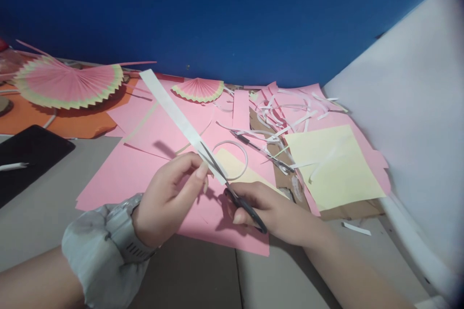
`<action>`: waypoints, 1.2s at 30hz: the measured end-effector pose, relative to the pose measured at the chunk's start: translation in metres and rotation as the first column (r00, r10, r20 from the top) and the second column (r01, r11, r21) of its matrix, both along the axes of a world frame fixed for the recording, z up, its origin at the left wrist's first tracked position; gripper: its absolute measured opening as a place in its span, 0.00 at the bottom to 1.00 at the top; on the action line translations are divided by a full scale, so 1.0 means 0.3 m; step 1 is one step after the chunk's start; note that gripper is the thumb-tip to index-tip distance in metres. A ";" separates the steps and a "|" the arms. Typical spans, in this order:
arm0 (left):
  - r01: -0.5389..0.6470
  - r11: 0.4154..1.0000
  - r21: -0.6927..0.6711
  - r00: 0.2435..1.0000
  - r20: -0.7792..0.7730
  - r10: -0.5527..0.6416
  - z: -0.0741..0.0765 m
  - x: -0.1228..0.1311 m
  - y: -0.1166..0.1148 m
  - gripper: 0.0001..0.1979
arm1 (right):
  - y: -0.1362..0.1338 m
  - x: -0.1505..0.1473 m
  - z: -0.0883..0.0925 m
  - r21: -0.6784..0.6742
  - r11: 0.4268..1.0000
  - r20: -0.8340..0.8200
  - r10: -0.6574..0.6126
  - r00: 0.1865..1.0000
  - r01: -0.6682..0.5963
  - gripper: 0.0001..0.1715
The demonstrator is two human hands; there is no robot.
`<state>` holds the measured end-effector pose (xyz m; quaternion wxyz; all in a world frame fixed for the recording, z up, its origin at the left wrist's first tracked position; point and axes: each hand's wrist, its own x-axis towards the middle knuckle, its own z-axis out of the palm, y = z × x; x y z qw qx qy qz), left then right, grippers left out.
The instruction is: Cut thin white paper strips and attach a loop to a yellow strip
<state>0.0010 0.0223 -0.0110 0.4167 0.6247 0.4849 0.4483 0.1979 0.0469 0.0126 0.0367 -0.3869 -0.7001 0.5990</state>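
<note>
Between thumb and fingers, my left hand (174,198) pinches a long pale paper strip (170,108) near its lower end. The strip slants up and to the left. My right hand (268,212) is closed around the black handles of a pair of scissors (250,212). Their blades are parted and lie along the lower part of the strip, close to my left fingertips. A thin curled paper offcut (246,154) is beside the blades. Beneath both hands lies a large pink paper sheet (145,174).
Pleated pink-and-yellow paper fans (72,82) sit at the back left, near a black tablet-like object (32,154). On the right are a pale yellow sheet (337,164), a pen (250,142) and tangled paper strips (286,111). A blue wall (232,19) rises behind.
</note>
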 end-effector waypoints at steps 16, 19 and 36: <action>0.016 1.000 -0.012 1.000 -0.007 -0.016 -0.001 0.000 -0.003 0.11 | -0.002 -0.003 0.007 0.032 0.999 0.018 0.006 1.000 -0.007 0.24; 0.013 1.000 -0.016 1.000 -0.009 -0.013 0.000 0.000 -0.004 0.11 | -0.003 -0.001 0.005 0.017 1.000 0.012 0.007 1.000 -0.007 0.23; 0.009 1.000 -0.020 1.000 -0.009 -0.010 0.005 0.000 -0.005 0.12 | -0.002 -0.004 0.001 0.024 1.000 0.007 -0.010 1.000 0.010 0.23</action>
